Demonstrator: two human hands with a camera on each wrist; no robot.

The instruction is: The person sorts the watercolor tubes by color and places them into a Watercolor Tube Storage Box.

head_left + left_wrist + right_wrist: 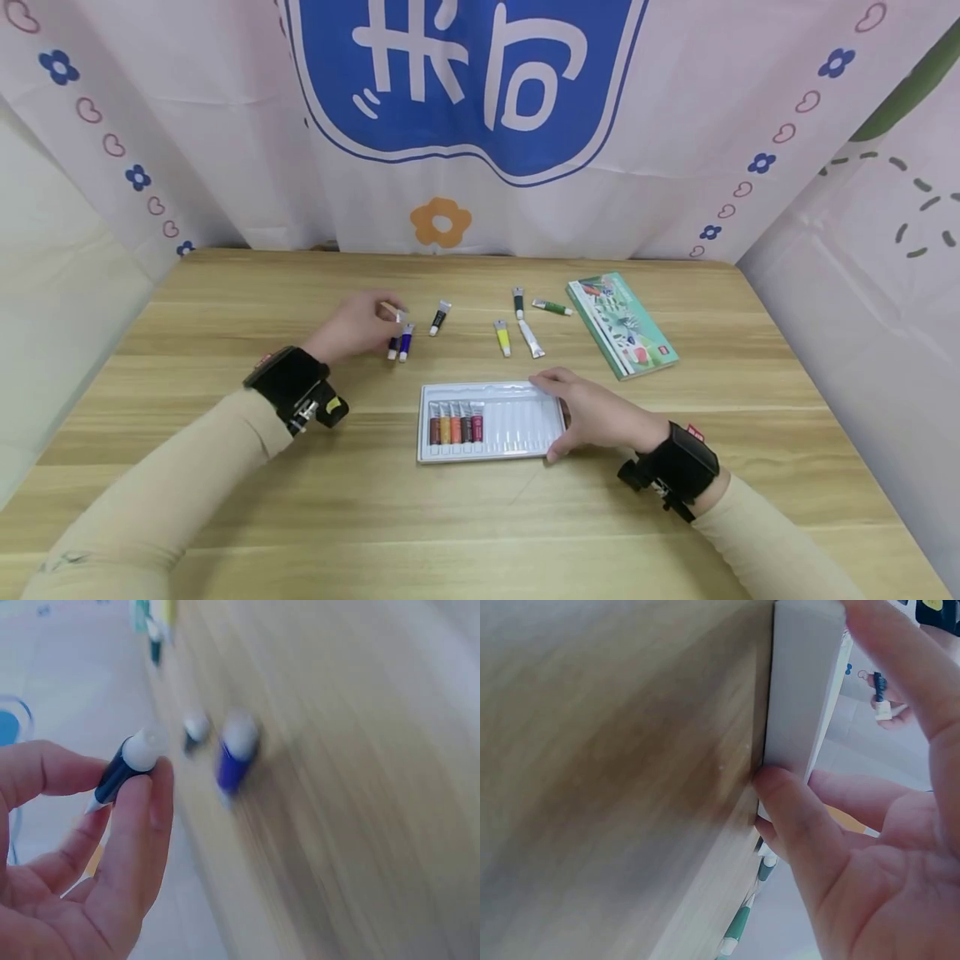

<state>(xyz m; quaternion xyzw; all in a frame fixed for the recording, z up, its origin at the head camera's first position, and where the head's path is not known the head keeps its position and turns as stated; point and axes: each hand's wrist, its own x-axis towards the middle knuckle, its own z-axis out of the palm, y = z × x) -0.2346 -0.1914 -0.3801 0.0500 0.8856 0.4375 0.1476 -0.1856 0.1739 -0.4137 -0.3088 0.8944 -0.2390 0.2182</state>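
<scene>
A small dark blue paint tube [116, 776] with a white cap is pinched between the thumb and fingers of my left hand [351, 323], at the left of the table. Beside it lies a brighter blue paint tube [406, 342], blurred in the left wrist view. My right hand [600, 414] grips the right end of a white plastic tray [517, 421], thumb at the near corner and fingers at the far one. Several brown, yellow, orange, dark and crimson tubes [456, 427] lie side by side in the tray's left slots; its right slots hold none.
A black tube [439, 318] lies right of my left hand. Behind the tray are a yellow tube [502, 338], a white tube [532, 340], a dark green tube [518, 302] and a green tube [552, 307]. A mint-green illustrated box [622, 323] lies at the back right, before a printed curtain [262, 192].
</scene>
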